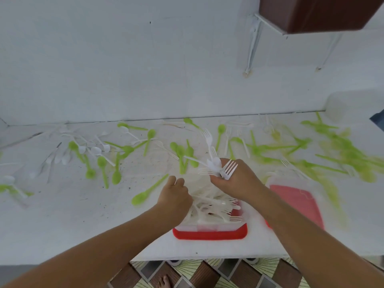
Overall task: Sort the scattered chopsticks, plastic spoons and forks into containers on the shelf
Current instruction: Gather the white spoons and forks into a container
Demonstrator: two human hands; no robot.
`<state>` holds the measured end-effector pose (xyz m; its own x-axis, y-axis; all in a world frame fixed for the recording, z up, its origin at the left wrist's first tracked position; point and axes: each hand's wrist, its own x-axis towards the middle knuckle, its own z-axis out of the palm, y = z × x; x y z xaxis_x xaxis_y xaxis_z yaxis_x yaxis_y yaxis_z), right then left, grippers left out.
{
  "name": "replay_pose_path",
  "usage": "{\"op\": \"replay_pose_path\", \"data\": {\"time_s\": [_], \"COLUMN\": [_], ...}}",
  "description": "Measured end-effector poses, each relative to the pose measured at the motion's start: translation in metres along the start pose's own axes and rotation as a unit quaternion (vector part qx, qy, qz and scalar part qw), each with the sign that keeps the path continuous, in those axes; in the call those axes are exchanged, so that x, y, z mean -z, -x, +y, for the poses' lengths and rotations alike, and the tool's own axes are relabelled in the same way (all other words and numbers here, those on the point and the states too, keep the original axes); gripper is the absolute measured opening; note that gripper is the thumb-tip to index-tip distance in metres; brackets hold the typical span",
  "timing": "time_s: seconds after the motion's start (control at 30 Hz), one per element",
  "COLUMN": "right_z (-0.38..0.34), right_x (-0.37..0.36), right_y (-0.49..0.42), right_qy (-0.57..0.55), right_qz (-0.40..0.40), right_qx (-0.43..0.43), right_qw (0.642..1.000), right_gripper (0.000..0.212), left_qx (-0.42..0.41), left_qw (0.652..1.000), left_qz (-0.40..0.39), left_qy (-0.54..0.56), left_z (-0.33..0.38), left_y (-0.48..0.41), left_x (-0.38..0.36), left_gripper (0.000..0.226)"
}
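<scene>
A clear container with a red lid under it [209, 233] stands near the front edge of the white shelf and is piled with white plastic forks [216, 206]. My right hand [239, 181] hovers over its far side and grips a bunch of white forks [216, 163] whose tines fan out upward. My left hand [174, 196] is at the container's left rim, fingers curled down among the white cutlery; what it grips is hidden. Green spoons [143, 196] and white spoons [95, 150] lie scattered across the shelf.
A second clear container on a red lid [299, 202] stands just right of the first. A dense, blurred heap of green cutlery [342, 154] covers the right side. A white tub [349, 107] stands at the back right. A wall bracket [253, 44] carries a brown shelf above.
</scene>
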<state>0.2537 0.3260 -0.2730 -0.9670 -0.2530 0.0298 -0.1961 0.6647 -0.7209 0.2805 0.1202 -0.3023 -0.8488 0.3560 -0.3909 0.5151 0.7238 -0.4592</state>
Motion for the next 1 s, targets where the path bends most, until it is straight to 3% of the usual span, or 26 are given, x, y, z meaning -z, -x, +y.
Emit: {"op": "replay_pose_path", "data": {"time_s": [0.3, 0.37, 0.47, 0.53, 0.57, 0.73, 1.0], "right_z": [0.007, 0.008, 0.006, 0.000, -0.004, -0.027, -0.043], "right_x": [0.005, 0.007, 0.014, 0.025, 0.032, 0.055, 0.069], "right_y": [0.007, 0.009, 0.011, 0.011, 0.010, 0.006, -0.002], "right_qy": [-0.022, -0.027, -0.040, -0.029, -0.013, 0.094, 0.208], "right_qz": [0.016, 0.020, 0.029, 0.033, 0.031, -0.001, -0.037], "right_qx": [0.019, 0.013, 0.007, 0.023, 0.037, 0.075, 0.085], "right_qw": [0.999, 0.999, 0.999, 0.999, 0.999, 0.993, 0.974], "right_gripper": [0.028, 0.022, 0.017, 0.024, 0.027, 0.012, 0.020], "left_qx": [0.064, 0.070, 0.049, 0.014, 0.002, 0.005, -0.034], "left_qw": [0.996, 0.994, 0.991, 0.988, 0.984, 0.909, 0.837], "left_qz": [-0.010, -0.021, -0.027, -0.005, 0.010, 0.086, 0.188], "left_qy": [0.066, 0.079, 0.121, 0.153, 0.177, 0.409, 0.513], "left_z": [0.001, -0.001, -0.011, -0.021, -0.027, -0.067, -0.095], "left_y": [-0.007, -0.007, -0.004, 0.003, 0.009, 0.029, 0.029], "left_x": [0.004, 0.004, 0.009, 0.015, 0.018, 0.021, 0.023], "left_gripper": [0.009, 0.018, 0.018, 0.002, 0.007, 0.005, 0.014]}}
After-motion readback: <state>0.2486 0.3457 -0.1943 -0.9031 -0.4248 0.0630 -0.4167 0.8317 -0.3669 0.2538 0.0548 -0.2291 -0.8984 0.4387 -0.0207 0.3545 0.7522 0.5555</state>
